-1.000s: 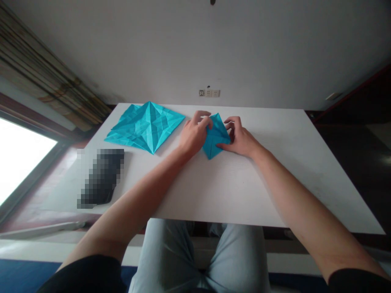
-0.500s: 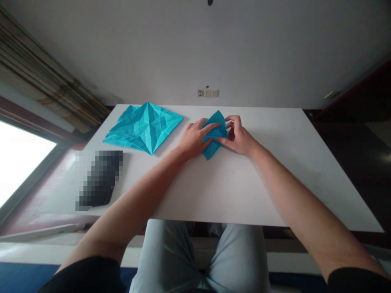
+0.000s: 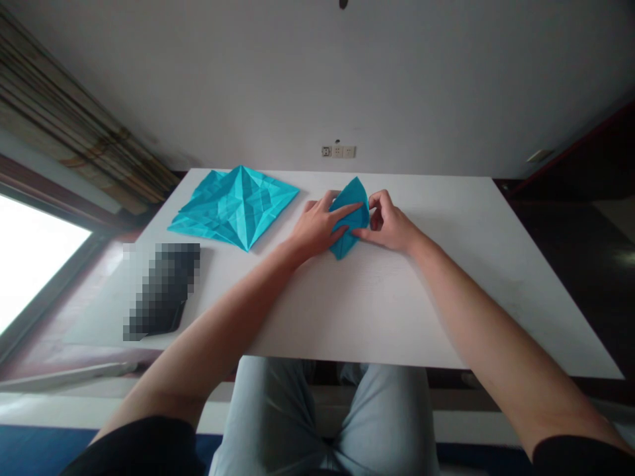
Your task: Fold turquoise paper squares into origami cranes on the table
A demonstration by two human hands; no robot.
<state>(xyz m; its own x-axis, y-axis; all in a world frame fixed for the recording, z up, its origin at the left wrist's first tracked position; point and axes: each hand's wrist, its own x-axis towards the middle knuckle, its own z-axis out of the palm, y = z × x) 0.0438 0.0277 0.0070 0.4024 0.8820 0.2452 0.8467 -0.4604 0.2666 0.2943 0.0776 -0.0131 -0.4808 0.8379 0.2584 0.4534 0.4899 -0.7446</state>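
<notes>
A small folded piece of blue paper (image 3: 351,198) lies on the white table (image 3: 377,297), a little past its middle. My left hand (image 3: 317,228) rests flat on the paper's left part, fingers stretched out and pressing it down. My right hand (image 3: 389,221) pinches the paper's right edge between thumb and fingers, and that flap stands lifted off the table.
A larger creased blue paper sheet (image 3: 235,205) lies spread at the table's far left. A dark blurred object (image 3: 161,291) sits near the left front edge. A wall with sockets (image 3: 338,151) stands behind the table. A window (image 3: 30,264) is at the left.
My left hand has gone from gripping the paper's upper edge to lying flat on it. The right flap has been raised and folded leftward by my right hand.
</notes>
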